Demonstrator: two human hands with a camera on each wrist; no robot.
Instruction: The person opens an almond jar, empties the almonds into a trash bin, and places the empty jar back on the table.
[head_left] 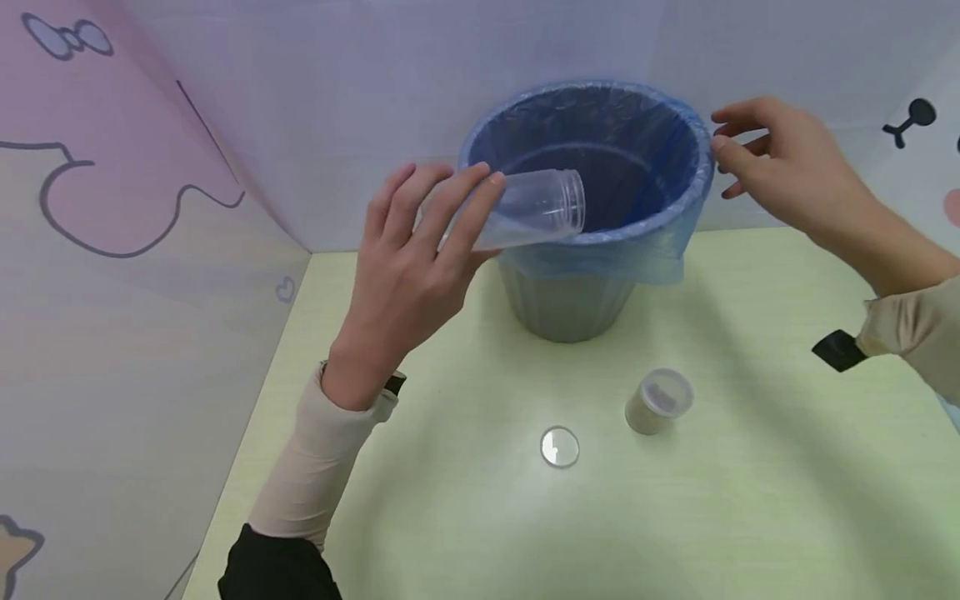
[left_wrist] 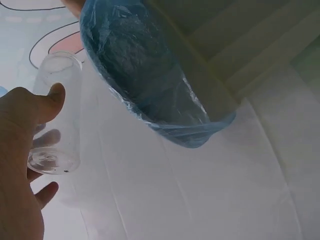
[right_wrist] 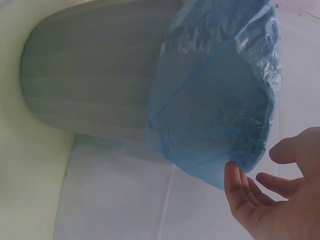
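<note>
My left hand [head_left: 416, 258] grips a clear plastic jar [head_left: 532, 204], tipped on its side with its threaded mouth over the near rim of the bin. In the left wrist view the jar [left_wrist: 65, 117] looks see-through, with the thumb on one side and fingers behind it. The trash bin [head_left: 573, 300] is grey and lined with a blue plastic bag [head_left: 652, 250] folded over its rim. At the bin's right rim is my right hand [head_left: 795, 162], its fingers loosely bent. One fingertip [right_wrist: 231, 170] overlaps the bag's edge in the right wrist view; whether it touches cannot be told.
On the pale green table [head_left: 465, 500] lie a round clear disc [head_left: 559, 447], perhaps a lid, and a small lidded cup [head_left: 660, 402] in front of the bin. White and pink cloth walls with cartoon drawings stand behind and to the left.
</note>
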